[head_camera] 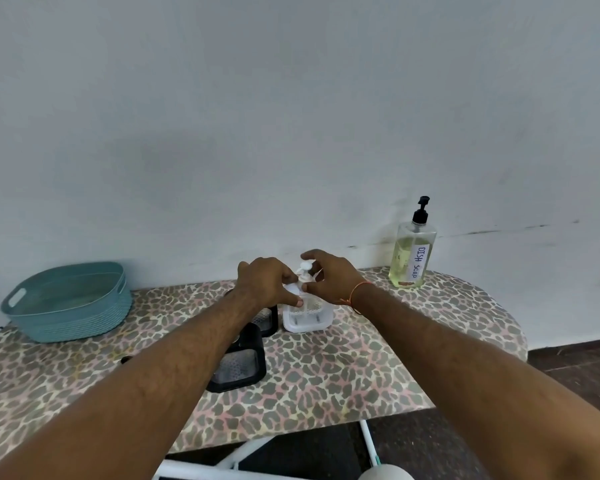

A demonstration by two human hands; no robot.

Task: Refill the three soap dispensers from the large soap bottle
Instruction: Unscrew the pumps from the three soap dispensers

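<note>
Left hand point(269, 282): grip curled round the body of the white dispenser point(307, 306), steadying it.
Right hand point(329, 275): grip pinching the dispenser's pump collar.
White dispenser: upright mid-tabletop point(326, 375).
Black dispensers point(238, 358): two, just left of it, partly hidden by the left arm.
Large soap bottle point(411, 252): upright at far right, labelled "DISH SOAP".
Teal basket point(70, 301): far left.

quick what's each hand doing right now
Left hand: grips the body of the white soap dispenser.
Right hand: fingers curled at the dispenser's pump top.
</note>
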